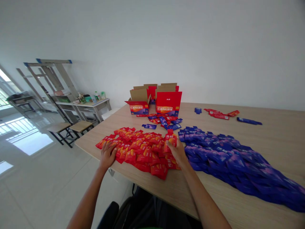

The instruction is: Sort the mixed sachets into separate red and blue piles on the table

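A heap of red sachets (140, 149) lies on the wooden table (274, 140) in front of me. My left hand (107, 155) rests on the heap's left edge, its fingers spread over the sachets. My right hand (175, 151) is closed on a small bunch of red sachets (172, 139), held upright at the heap's right edge. A long spread of blue sachets (228, 159) runs to the right of it.
Two open red cartons (168, 103) (139, 106) stand at the table's far side with loose red and blue sachets (164, 121) before them. A few more sachets (220, 114) lie at the far right. Desks, benches and a ladder (78, 111) stand at the left.
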### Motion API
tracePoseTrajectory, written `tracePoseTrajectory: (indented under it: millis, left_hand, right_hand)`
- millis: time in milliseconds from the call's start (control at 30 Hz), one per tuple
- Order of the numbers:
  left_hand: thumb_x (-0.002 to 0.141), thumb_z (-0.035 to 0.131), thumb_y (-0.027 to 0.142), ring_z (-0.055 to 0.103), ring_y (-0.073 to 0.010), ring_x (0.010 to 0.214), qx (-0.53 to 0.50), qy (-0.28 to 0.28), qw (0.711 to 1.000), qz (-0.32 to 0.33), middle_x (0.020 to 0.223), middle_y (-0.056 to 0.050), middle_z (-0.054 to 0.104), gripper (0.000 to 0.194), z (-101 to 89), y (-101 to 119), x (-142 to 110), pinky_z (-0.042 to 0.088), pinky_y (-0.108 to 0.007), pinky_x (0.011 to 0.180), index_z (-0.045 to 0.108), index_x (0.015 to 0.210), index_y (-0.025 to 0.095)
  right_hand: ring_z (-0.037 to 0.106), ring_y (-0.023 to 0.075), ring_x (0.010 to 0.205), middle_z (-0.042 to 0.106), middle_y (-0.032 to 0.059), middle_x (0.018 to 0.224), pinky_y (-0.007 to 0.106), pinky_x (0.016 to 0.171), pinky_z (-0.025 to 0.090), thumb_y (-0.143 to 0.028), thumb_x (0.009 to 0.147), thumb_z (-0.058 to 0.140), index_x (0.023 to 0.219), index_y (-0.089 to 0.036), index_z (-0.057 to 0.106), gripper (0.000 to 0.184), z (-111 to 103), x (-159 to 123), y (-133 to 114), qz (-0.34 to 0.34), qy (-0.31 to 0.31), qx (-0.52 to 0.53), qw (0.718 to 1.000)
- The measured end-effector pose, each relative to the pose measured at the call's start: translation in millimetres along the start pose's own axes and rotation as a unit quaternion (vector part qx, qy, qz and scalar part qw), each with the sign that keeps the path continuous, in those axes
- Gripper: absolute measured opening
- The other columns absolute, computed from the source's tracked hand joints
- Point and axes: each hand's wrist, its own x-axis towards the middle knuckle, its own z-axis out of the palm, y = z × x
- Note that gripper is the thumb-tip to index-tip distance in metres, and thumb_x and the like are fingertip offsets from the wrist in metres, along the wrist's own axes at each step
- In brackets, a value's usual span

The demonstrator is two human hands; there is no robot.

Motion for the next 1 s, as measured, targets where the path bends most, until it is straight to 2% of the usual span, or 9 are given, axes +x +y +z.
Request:
tracePoseTrajectory:
  millis: [100,167,267,400,467,600,733,867,1000]
  left_hand:
    - [0.101,0.038,0.053,0.028,-0.0355,0.152,0.016,-0.034,0.999,0.012,0.149,-0.013,0.054,0.053,1.2,2.5,-1.2,0.025,-0.063,0.124,0.073,0.123,0.019]
    - [0.102,0.037,0.052,0.024,-0.0362,0.154,0.041,-0.035,0.998,0.039,0.156,-0.013,0.048,0.054,-0.7,7.3,-1.1,0.021,-0.063,0.126,0.068,0.132,0.02]
    - [0.103,0.035,0.049,0.021,-0.0371,0.156,0.062,0.01,0.991,0.121,0.161,-0.016,0.04,0.058,-5.0,17.3,-5.2,0.017,-0.061,0.127,0.055,0.147,0.017]
    - [0.106,0.026,0.052,0.023,-0.0369,0.156,0.015,0.086,0.971,0.225,0.16,-0.021,0.036,0.066,-6.2,34.5,-24.4,0.023,-0.061,0.125,0.029,0.161,0.016]
    - [0.107,0.027,0.054,0.025,-0.0362,0.155,-0.016,0.09,0.963,0.255,0.159,-0.023,0.036,0.069,-3.7,42.8,-37.7,0.029,-0.06,0.123,0.018,0.164,0.017]
    - [0.106,0.036,0.049,0.029,-0.0354,0.153,-0.029,0.09,0.956,0.278,0.154,-0.022,0.041,0.067,2.6,53.7,-57.8,0.036,-0.058,0.119,0.018,0.164,0.023]
    - [0.104,0.04,0.054,0.045,-0.0346,0.14,0.006,0.128,0.944,0.306,0.137,-0.02,0.053,0.069,2.1,67.8,-64.4,0.044,-0.054,0.112,0.022,0.164,0.024]
    - [0.099,0.038,0.07,0.056,-0.0337,0.123,-0.031,0.161,0.915,0.369,0.129,-0.02,0.055,0.077,-4.9,108.3,-69.0,0.052,-0.052,0.099,0.028,0.161,0.025]
    - [0.091,0.066,0.062,0.058,-0.0327,0.124,-0.062,0.188,0.895,0.4,0.131,-0.018,0.058,0.079,-4.6,169.2,-67.9,0.053,-0.051,0.1,0.036,0.154,0.025]
  right_hand:
    - [0.067,0.0182,0.065,0.075,-0.0002,0.075,0.027,0.056,0.052,-0.041,0.069,0.089,0.082,-0.021,0.071,0.03,5.5,-3.4,2.2,0.033,-0.016,-0.032,0.999]
    - [0.069,0.0184,0.065,0.076,0.0001,0.076,0.026,0.053,0.053,-0.039,0.069,0.088,0.084,-0.02,0.071,0.03,9.4,-5.9,3.7,0.085,-0.044,0.011,0.995]
    - [0.07,0.018,0.066,0.076,0.0005,0.078,0.025,0.052,0.055,-0.032,0.067,0.09,0.087,-0.02,0.07,0.031,14.7,-9.6,3.6,0.137,-0.095,0.075,0.983]
    - [0.071,0.0174,0.066,0.078,-0.0004,0.085,0.025,0.052,0.057,-0.034,0.064,0.093,0.096,-0.021,0.071,0.041,24.6,-19.9,0.1,0.114,-0.125,0.085,0.982]
    - [0.072,0.0176,0.066,0.078,-0.0017,0.088,0.026,0.052,0.058,-0.034,0.064,0.093,0.099,-0.024,0.071,0.043,31.1,-27.4,-0.9,0.108,-0.126,0.092,0.982]
    - [0.074,0.0197,0.07,0.075,-0.0033,0.078,0.032,0.06,0.064,-0.034,0.062,0.095,0.092,-0.025,0.071,0.039,43.0,-39.3,1.9,0.14,-0.142,0.139,0.97]
    - [0.072,0.0201,0.066,0.072,-0.0038,0.068,0.035,0.064,0.064,-0.04,0.062,0.094,0.079,-0.024,0.069,0.035,49.8,-46.6,6.2,0.155,-0.124,0.156,0.967]
    - [0.07,0.0181,0.067,0.076,-0.0027,0.077,0.033,0.068,0.062,-0.039,0.063,0.093,0.083,-0.023,0.071,0.033,54.9,-57.5,2.9,0.09,-0.156,0.122,0.976]
    - [0.07,0.0179,0.071,0.076,-0.0019,0.081,0.032,0.07,0.059,-0.034,0.062,0.095,0.087,-0.022,0.072,0.036,57.8,-68.9,-4.7,0.095,-0.197,0.137,0.966]
